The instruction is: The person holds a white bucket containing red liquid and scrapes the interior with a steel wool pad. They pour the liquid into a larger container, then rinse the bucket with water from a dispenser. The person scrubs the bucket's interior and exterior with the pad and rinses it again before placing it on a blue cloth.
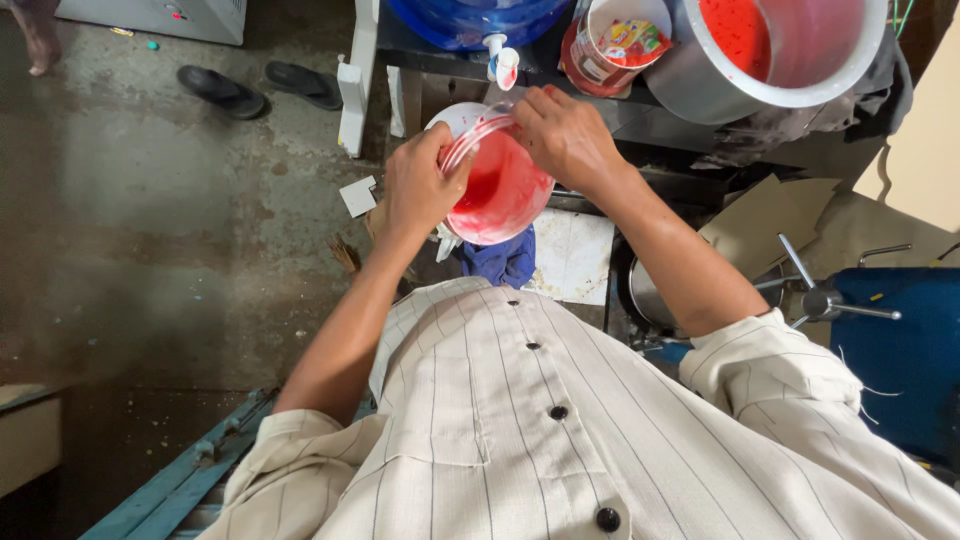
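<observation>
A clear plastic container [505, 195] smeared with red liquid is held in front of my chest, under the small tap [503, 62] of a blue water jug [470, 18]. My left hand [420, 180] grips the container's left rim. On the far rim, close below the tap, my right hand [565, 135] pinches the edge. Both forearms reach forward from a striped cream shirt.
A large metal pot [700, 80] with red liquid inside stands at the upper right, beside a red tub [600, 50] holding a packet. A blue cloth [505, 262] lies below the container. Black sandals [260, 88] rest on the concrete floor. A blue machine with a metal handle [850, 305] is at the right.
</observation>
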